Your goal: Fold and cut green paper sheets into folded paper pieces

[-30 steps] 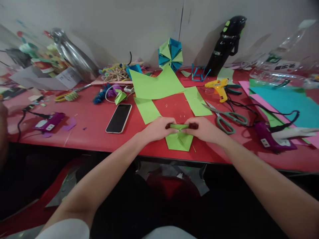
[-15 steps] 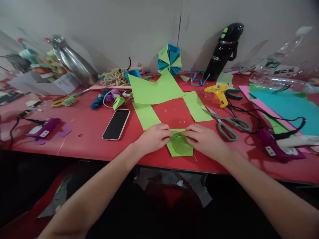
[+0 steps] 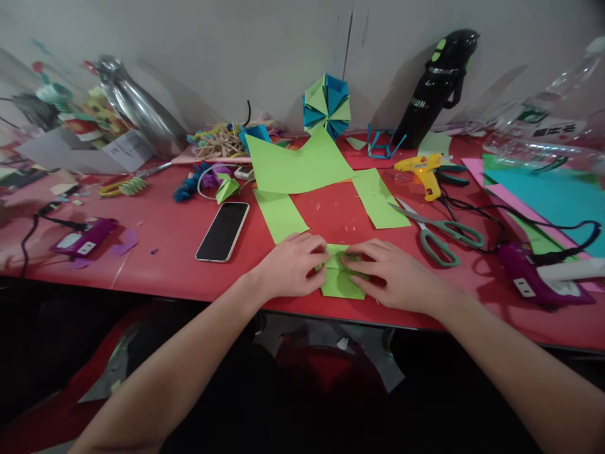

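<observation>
A small folded piece of light green origami paper (image 3: 344, 288) lies near the front edge of the red table, with a crease across its upper part. My left hand (image 3: 299, 265) has its fingers curled at the paper's left edge, thumb and index finger gripping there. From the other side, my right hand (image 3: 394, 274) holds the paper's right part, fingers bent over it and the thumb lower down. Its fingertips cover part of the fold. Beyond my hands are a large green sheet (image 3: 300, 167) and two smaller green pieces, one on the left (image 3: 281, 216) and one on the right (image 3: 382, 200).
Left of my hands lies a phone (image 3: 223, 232). To the right are scissors (image 3: 442, 232), a yellow glue gun (image 3: 422, 173) and a purple power strip (image 3: 529, 277) with cables. A blue-green paper ball (image 3: 327, 107) and a black bottle (image 3: 437, 88) stand by the wall.
The upper part of the paper now lies flatter. My right hand's fingers have spread apart more over it, and the left fingers have loosened slightly. The view has shifted slightly.
</observation>
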Demonstrator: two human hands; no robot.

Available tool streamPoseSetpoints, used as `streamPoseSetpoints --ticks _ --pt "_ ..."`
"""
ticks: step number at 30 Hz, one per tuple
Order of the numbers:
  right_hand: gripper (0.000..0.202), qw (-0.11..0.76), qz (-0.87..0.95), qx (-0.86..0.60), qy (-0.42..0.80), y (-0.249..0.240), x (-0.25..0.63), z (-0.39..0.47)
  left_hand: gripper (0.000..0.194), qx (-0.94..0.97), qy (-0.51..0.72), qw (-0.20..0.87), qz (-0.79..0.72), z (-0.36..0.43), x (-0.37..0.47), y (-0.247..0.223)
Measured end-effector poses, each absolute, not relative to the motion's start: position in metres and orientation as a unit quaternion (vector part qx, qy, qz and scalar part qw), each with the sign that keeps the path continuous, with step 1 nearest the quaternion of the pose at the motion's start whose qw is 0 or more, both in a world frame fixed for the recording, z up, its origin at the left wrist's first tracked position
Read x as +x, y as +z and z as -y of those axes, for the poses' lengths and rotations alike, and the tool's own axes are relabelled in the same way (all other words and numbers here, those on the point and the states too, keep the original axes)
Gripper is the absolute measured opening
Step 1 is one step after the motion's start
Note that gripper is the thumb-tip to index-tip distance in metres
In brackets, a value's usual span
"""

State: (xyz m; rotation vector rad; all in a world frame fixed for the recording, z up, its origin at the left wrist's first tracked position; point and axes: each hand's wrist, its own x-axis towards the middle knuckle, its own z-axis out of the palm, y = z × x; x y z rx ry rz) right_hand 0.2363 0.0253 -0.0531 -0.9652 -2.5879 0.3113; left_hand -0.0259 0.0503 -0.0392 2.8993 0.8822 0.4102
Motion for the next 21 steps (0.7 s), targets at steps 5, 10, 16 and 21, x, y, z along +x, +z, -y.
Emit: streamPoseSetpoints --ticks 5,10,16,21 --pt "0.03 0.181 0.915 -0.342 0.113 -0.055 0.237 -0.024 0.025 0.958 0.149 0.037 -0.244 -0.041 -0.021 -0.042" --pt "0.03 0.183 0.914 -0.347 0.102 -0.06 0.237 -0.023 0.026 0.956 0.157 0.045 -0.241 -0.036 -0.02 -0.047" --pt "0.027 0.201 0.908 -0.358 0.087 -0.066 0.236 -0.014 0.029 0.949 0.164 0.037 -0.265 -0.025 -0.019 -0.05" --pt "0.028 0.202 0.902 -0.377 0.055 -0.068 0.235 -0.008 0.03 0.946 0.184 0.009 -0.268 -0.019 -0.016 -0.051"
